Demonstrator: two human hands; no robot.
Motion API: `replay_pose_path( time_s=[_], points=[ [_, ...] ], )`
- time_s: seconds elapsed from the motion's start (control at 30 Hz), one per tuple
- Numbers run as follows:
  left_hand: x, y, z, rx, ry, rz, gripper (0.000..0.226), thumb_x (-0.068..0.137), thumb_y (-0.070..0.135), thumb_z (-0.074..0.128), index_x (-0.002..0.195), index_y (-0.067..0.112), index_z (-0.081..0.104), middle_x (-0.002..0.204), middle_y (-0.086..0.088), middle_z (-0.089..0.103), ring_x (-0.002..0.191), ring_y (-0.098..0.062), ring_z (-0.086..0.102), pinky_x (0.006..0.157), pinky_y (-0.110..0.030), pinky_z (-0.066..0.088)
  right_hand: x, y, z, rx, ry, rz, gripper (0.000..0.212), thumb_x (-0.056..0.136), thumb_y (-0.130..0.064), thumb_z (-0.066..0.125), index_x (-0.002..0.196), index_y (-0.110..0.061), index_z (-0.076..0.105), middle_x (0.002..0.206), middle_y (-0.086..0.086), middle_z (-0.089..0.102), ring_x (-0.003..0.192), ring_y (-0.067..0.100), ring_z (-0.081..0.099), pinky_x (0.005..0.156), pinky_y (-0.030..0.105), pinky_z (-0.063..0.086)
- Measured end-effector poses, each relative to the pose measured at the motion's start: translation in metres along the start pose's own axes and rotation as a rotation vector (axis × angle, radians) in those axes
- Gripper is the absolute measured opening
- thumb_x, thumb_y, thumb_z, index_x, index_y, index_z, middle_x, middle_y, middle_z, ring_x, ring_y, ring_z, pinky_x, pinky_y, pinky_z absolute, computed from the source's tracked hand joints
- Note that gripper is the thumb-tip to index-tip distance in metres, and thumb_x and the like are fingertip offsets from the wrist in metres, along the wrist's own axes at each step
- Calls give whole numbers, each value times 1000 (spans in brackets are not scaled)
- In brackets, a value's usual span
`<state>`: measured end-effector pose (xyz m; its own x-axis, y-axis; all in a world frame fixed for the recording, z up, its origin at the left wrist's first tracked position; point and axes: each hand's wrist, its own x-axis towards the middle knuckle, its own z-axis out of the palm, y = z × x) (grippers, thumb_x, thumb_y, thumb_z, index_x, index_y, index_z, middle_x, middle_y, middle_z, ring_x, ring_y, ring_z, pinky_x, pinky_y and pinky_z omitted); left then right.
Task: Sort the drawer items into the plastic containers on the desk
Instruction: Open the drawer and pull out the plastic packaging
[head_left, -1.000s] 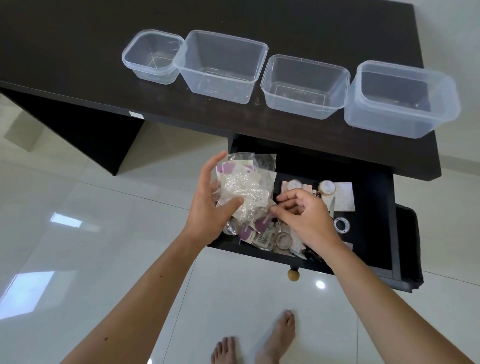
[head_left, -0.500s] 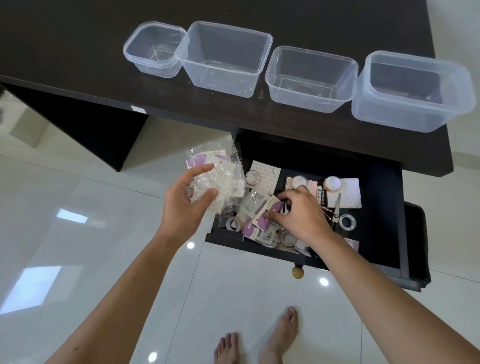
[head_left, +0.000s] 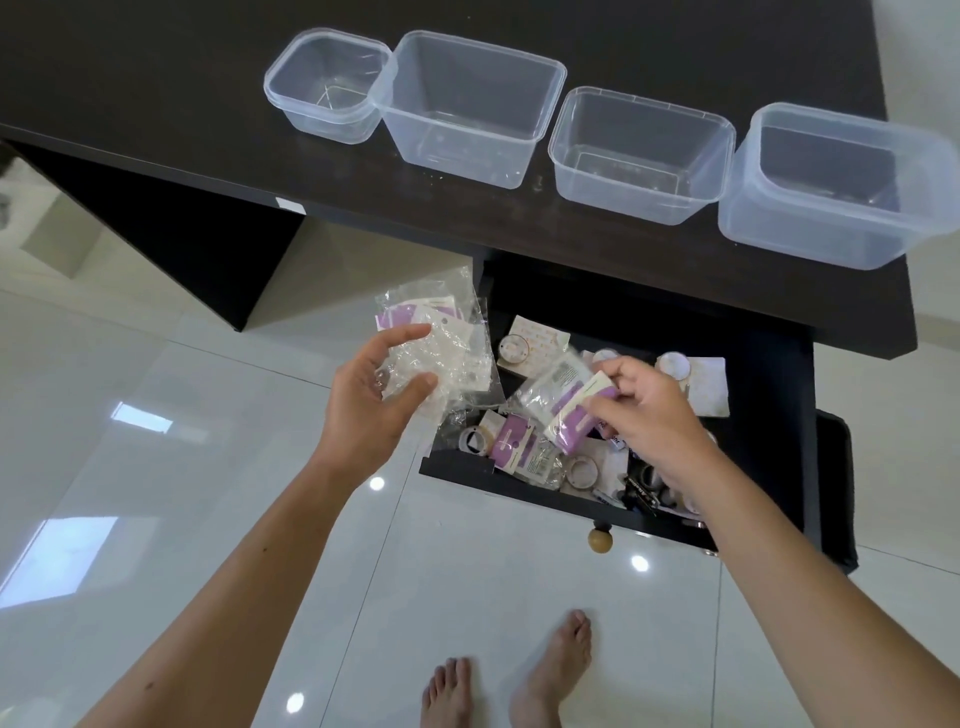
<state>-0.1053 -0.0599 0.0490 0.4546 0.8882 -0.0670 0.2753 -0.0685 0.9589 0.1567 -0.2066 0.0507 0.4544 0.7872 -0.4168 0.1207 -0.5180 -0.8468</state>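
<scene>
Several clear plastic containers stand in a row on the dark desk (head_left: 156, 78): a small one (head_left: 322, 85), a large one (head_left: 467, 104), a medium one (head_left: 639, 156) and a large one (head_left: 831, 187) at the right. Below the desk the open drawer (head_left: 769, 415) holds packets, tape rolls and small items. My left hand (head_left: 374, 405) grips a bundle of clear plastic packets (head_left: 441, 338) left of the drawer. My right hand (head_left: 649, 410) pinches a purple and white packet (head_left: 566, 405) above the drawer's contents.
All the containers look empty. The drawer has a round wooden knob (head_left: 600, 539) on its front. Glossy white floor tiles (head_left: 156, 441) lie below, and my bare feet (head_left: 519, 680) stand near the drawer. A dark desk panel (head_left: 197, 244) drops to the floor at left.
My left hand has carried the clear packets out leftward from over the drawer. My right hand has lifted a purple and white packet out of the pile.
</scene>
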Motion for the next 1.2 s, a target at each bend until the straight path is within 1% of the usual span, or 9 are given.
replay_pose_path(
  time_s=[0.1,0.2,0.4,0.53,0.6,0.7,0.87,1.0,1.2],
  points=[
    [-1,-2,2,-3,-5,3,45,95,8,77,127,39,68,130,44,61,134,13,51,110,-8,35,-1,6,9,-290,-145,22,28,95,-19,75,122,-28,73,102,-11,79,92,7,74,86,27,58],
    [-2,-4,1,-3,-8,2,44,95,8,77,128,36,68,130,43,62,131,13,52,109,-15,39,-3,9,21,-504,-178,-23,33,94,-26,79,126,-23,75,97,-10,74,81,0,67,66,11,50],
    [-1,-5,-1,18,-22,7,43,95,10,77,130,33,68,134,45,59,139,6,50,109,-9,35,-2,13,28,-567,-104,-44,21,89,-32,83,105,-22,75,106,-3,63,91,14,63,73,27,43],
    [0,-2,1,5,-36,22,44,95,10,77,131,35,68,132,45,60,136,12,50,116,-27,39,-9,1,9,-437,-116,-6,13,95,-33,78,98,-26,68,87,-8,74,67,2,70,55,15,45],
    [1,2,3,12,-50,26,45,96,11,77,131,38,67,131,47,59,136,13,50,113,-21,37,-12,-7,-9,-359,-79,-3,10,97,-33,76,100,-27,68,86,-8,76,70,1,71,62,24,53],
    [7,7,9,44,-76,34,45,96,16,78,130,43,67,138,36,62,139,3,51,109,-17,35,-14,-23,-35,-164,21,-48,9,96,-25,77,102,-23,71,95,-1,81,91,19,78,85,42,60],
    [14,23,37,46,-186,63,46,97,18,77,132,45,65,142,25,64,142,-3,51,114,-19,34,-19,-44,-58,210,38,-106,15,93,-11,76,108,-11,71,97,4,83,78,12,76,72,27,62],
    [15,37,71,-23,-309,74,49,97,18,76,139,40,61,144,20,62,144,-9,51,121,-42,42,-20,-42,-58,188,66,-97,18,90,-15,82,104,-11,72,101,5,82,81,14,77,79,41,64],
    [3,65,125,-209,-439,53,42,101,32,69,142,29,59,133,10,68,124,-24,69,94,-55,62,-35,-25,-72,81,226,-93,24,87,-22,87,105,-18,71,94,-2,83,79,16,79,77,41,64]
  ],
)
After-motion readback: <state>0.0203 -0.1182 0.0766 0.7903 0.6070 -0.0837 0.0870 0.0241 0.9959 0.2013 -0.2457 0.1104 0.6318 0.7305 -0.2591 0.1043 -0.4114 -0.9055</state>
